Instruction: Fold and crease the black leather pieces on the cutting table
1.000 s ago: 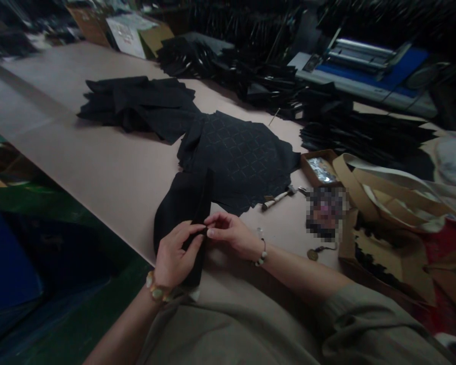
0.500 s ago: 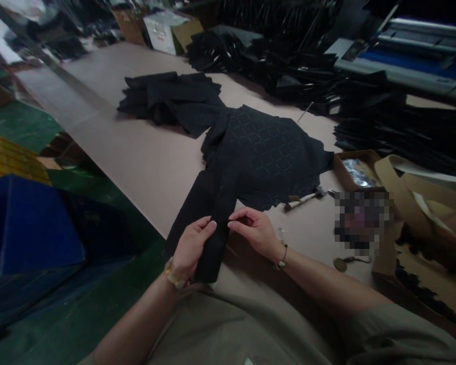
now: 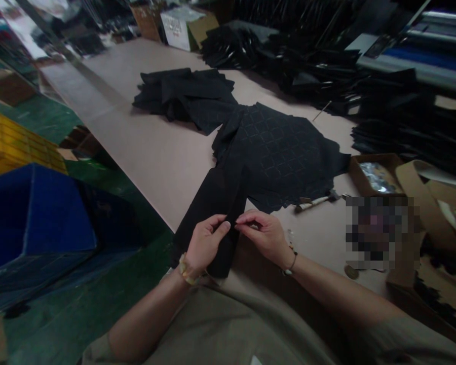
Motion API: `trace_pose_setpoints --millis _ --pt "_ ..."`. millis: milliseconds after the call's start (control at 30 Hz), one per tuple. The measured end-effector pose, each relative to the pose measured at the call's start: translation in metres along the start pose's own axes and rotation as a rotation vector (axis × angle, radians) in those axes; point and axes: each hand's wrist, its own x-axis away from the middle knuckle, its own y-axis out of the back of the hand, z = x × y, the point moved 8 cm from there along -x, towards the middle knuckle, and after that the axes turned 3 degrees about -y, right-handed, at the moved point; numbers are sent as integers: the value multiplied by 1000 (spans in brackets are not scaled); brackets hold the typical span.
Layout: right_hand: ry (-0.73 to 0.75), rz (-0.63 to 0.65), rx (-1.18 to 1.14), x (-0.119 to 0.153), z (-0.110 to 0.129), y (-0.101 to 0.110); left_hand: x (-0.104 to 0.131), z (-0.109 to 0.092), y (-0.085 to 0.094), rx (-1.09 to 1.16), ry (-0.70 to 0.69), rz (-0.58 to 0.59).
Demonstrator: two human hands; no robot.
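Note:
A black fabric piece (image 3: 224,253) lies folded at the near table edge, and my left hand (image 3: 207,241) grips it with the thumb on top. At its right edge, my right hand (image 3: 264,233) makes a pinch with thumb and fingertips; what is between them is too small to make out. Just beyond my hands lies a pile of black fabric pieces (image 3: 289,152), the top one marked with a diamond grid. A second pile of black fabric (image 3: 186,96) sits farther back on the left.
On the right are a hammer (image 3: 315,204), a small box of shiny parts (image 3: 378,175) and a large cardboard box (image 3: 406,271). More black pieces (image 3: 300,66) line the table's back. A blue bin (image 3: 64,218) and a yellow crate (image 3: 26,147) stand on the floor at left.
The view has shifted left, so everything appears farther right. The fabric strip between my hands now stands up in a narrower fold. Both hands keep nearly the same pose.

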Motion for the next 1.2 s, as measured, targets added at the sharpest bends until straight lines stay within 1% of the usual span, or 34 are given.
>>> trace_pose_setpoints --millis 267,533,733,900,1067,1200 --pt "-18 -46 7 2 -2 2 -2 -2 0 -30 -16 3" --pt "-120 -82 -76 2 -7 4 -2 -3 1 -69 -22 -9" --pt "-172 -75 -98 0 -11 5 -3 -6 2 -148 -78 -19" --pt "-209 -18 -120 -6 -18 4 -1 -14 3 -246 -137 -12" --pt "-200 123 -139 -12 -16 1 3 -24 3 -325 -179 -52" --pt "-230 189 -165 -13 -15 1 5 -31 3 -332 -234 -56"
